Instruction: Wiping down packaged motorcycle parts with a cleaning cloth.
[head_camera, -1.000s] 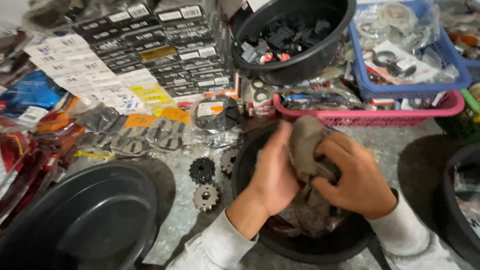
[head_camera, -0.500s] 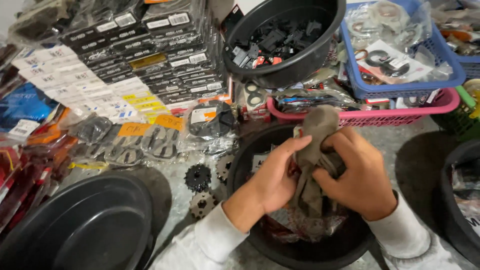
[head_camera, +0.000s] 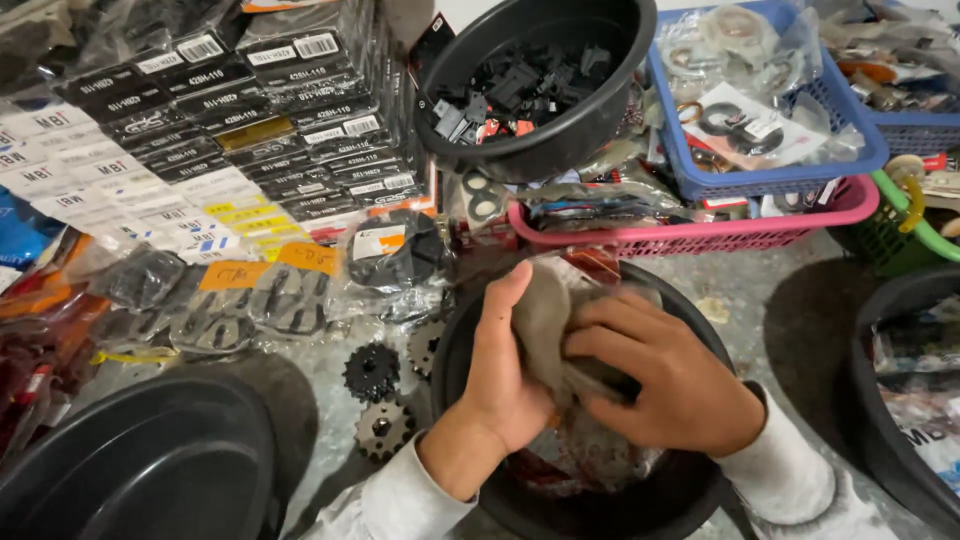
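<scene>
Both my hands are pressed together around a grey-brown rag (head_camera: 545, 320) over a black round tub (head_camera: 690, 500) at the bottom centre. My left hand (head_camera: 505, 375) cups the rag from the left, fingers upright. My right hand (head_camera: 670, 380) closes on it from the right, fingers across the cloth. What the rag wraps is hidden. Clear plastic bags with red parts (head_camera: 585, 460) lie in the tub under my hands.
Two small sprockets (head_camera: 375, 400) lie left of the tub, beside a black tub lid (head_camera: 140, 470). Stacked black and white boxes (head_camera: 250, 110), bagged parts (head_camera: 215, 300), a black bowl of small parts (head_camera: 540, 80), blue (head_camera: 770, 175) and pink (head_camera: 690, 235) baskets stand behind. Another black tub (head_camera: 905, 400) sits right.
The rag has sunk lower between my hands, and my right hand's fingers have wrapped further across it. The view has shifted a little.
</scene>
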